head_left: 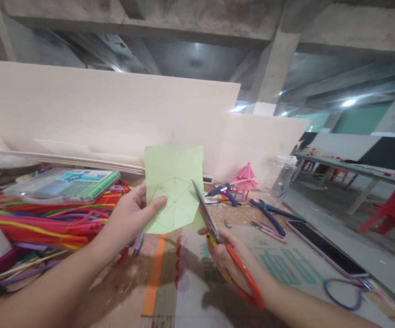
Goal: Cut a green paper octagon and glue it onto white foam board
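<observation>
A light green sheet of paper is held upright in front of me, with a hexagon and lines across it drawn in thin strokes. My left hand pinches its left edge, thumb on the near face and fingers behind. In my right hand is a pair of scissors with red-orange handles, blades pointing up and to the left. The blades lie at the sheet's right side, near the drawn outline. Below the blades, the paper's lower right corner hangs partly separated from the sheet.
Left are pipe cleaners and a marker case. Behind the paper stand a blue glue gun, a pink paper umbrella model and a clear jar. Pliers, pink-handled snips and a phone lie right.
</observation>
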Tool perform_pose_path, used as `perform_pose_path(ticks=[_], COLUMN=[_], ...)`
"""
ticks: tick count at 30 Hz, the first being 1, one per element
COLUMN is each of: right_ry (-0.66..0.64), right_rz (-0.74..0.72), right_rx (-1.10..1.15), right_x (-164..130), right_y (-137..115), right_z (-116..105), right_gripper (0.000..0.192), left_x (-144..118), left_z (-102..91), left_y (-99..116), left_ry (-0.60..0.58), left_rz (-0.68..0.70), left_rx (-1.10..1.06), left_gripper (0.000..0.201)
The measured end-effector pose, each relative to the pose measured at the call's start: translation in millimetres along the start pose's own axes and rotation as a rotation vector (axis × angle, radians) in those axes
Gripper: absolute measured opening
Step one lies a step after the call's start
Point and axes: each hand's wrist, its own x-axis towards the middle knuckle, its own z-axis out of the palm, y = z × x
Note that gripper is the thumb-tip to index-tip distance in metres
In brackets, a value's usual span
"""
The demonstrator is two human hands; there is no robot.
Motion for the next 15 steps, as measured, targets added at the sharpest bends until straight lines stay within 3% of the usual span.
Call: perform_pose_path(ticks=[15], right_ry=[0.008], right_rz=[0.017], right_rx=[0.01], right_x=[0.0], right_y=[-2.1], right_z=[2.4], right_gripper=[0.072], left_x=[1.4], left_z=[-1.3], left_y=[-1.9], left_ry=[-0.021], left_rz=[0.005], left_rx=[-0.041], left_gripper=[0.063])
